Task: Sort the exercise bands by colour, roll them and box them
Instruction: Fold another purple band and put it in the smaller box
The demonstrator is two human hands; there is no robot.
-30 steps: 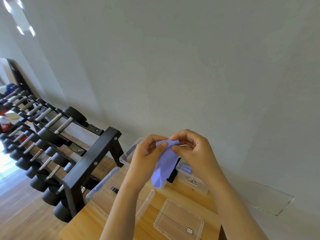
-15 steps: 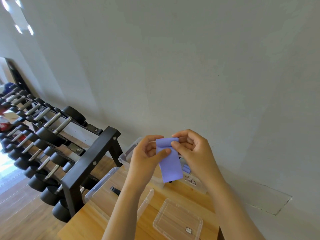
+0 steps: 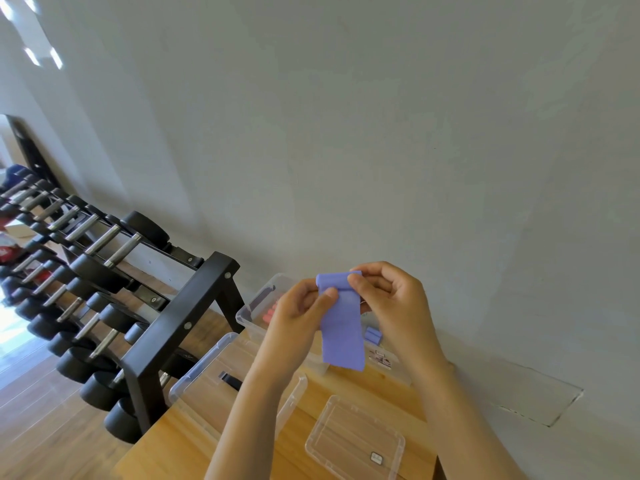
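A purple exercise band [image 3: 342, 336] hangs flat in the air above the wooden table [image 3: 367, 386]. My left hand [image 3: 299, 306] pinches its top left corner and my right hand [image 3: 388, 296] pinches the top right, where the band's upper end is rolled over. Behind my hands stand two clear boxes: the left box [image 3: 251, 308] holds pink rolled bands [image 3: 269, 313] and a dark band, the right box [image 3: 388, 363] holds a small purple roll [image 3: 373, 336]. My hands and the hanging band hide much of both boxes.
Two clear lids lie on the table, a large lid [image 3: 211, 372] at left and a small lid [image 3: 355, 441] near the front edge. A black dumbbell rack [image 3: 180, 327] full of dumbbells stands to the left. A grey wall rises right behind the table.
The band was crumpled and slanting a second ago; it now hangs straight and flat, and its top edge has been turned over between my fingers.
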